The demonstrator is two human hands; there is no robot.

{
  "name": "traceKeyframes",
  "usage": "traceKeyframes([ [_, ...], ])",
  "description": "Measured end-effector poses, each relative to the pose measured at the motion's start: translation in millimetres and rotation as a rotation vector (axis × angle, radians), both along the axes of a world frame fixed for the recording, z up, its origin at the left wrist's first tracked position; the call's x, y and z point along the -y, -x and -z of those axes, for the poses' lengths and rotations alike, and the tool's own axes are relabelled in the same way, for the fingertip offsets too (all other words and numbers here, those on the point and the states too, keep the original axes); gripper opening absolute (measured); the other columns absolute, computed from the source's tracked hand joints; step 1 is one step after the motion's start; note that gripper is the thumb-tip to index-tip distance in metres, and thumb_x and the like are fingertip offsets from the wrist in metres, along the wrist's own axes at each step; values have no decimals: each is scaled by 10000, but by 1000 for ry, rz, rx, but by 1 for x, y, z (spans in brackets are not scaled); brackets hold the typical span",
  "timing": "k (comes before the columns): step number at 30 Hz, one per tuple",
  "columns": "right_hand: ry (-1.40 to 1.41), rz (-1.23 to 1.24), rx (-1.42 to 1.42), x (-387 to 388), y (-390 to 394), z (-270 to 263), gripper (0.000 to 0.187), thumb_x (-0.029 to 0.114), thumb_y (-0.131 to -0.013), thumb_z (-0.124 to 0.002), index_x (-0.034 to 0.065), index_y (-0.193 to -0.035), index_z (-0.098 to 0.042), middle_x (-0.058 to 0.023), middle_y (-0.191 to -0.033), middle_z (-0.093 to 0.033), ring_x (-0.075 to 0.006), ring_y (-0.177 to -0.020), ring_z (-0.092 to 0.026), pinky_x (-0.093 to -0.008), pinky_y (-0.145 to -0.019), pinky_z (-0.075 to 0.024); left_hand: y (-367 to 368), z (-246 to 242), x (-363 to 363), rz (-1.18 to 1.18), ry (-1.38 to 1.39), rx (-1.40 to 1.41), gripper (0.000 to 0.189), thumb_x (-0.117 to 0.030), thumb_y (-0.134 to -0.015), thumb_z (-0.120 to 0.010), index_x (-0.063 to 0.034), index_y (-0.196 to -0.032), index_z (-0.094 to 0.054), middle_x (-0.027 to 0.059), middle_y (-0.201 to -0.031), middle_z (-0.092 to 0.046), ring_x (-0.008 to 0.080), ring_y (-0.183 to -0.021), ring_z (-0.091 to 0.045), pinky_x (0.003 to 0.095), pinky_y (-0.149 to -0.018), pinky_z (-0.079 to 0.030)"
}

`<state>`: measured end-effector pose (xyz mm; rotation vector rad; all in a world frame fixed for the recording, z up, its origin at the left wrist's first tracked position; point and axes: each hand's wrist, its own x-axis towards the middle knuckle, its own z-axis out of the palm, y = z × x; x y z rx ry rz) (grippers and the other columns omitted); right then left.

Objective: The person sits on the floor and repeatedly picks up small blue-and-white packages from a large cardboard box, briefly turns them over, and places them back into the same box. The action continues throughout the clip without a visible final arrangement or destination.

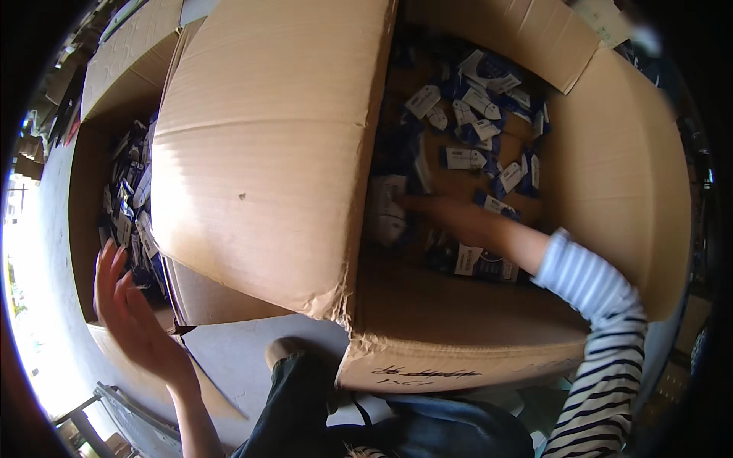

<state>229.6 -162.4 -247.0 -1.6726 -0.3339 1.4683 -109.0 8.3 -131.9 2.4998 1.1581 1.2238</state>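
Observation:
My right hand [452, 214] reaches down into a large open cardboard box [613, 172]. Its fingertips are blurred and in shade, close to a white-and-blue packet [391, 209]; whether they grip it I cannot tell. Many similar small packets [465, 159] lie scattered over the bottom of that box, most of them at the far side. My left hand [134, 318] is raised in front of a second cardboard box [86, 223], fingers extended and nothing in it. Inside the second box is a dense heap of small packets [134, 189], white, blue and shiny.
A wide cardboard flap [263, 154] spreads between the two boxes and hides part of the left one. Handwriting marks the front flap [458, 366] of the right box. A grey metal-framed object [134, 423] stands at lower left. My leg and shoe [283, 350] are below the flap.

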Motion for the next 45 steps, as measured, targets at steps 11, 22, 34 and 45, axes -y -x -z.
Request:
traceKeyframes([
  [11, -645, 6, 74, 55, 61, -193, 263, 118, -961, -621, 19, -1202, -589, -48, -1065, -671, -144, -835, -645, -260, -680, -530, -118, -96, 96, 995, 1758, 376, 697, -186, -906, -716, -10, -1444, -310, 136, -1216, -574, 175, -1018, -617, 292, -825, -509],
  [22, -724, 37, 328, 61, 77, -185, 539, 385, -1010, -487, -47, -1328, -438, -211, -1291, -541, -298, -1215, -545, -428, -931, -513, -22, -51, 51, 404, 1028, 703, 241, -160, -956, -623, -2, -1136, -593, 113, -968, -698, 206, -840, -697, 343, -767, -567],
  [34, -636, -561, 276, -11, 98, -204, 342, 183, -982, -592, -13, -1257, -536, -162, -1013, -651, -191, -855, -666, -295, -746, -538, -83, -99, 54, 786, 1701, 575, 807, -140, -874, -732, -28, -1497, -231, 143, -1342, -553, 214, -1228, -540, 375, -1005, -465],
  [45, 116, -38, 648, 86, -160, -32, 674, 415, -922, -651, 61, -1416, -359, -186, -1247, -568, -269, -1180, -568, -378, -846, -525, 100, 61, -105, -86, 85, -292, 509, -228, -1030, -486, -170, -1514, -341, 116, -1537, -381, 298, -1446, -302, 516, -1130, -305],
])
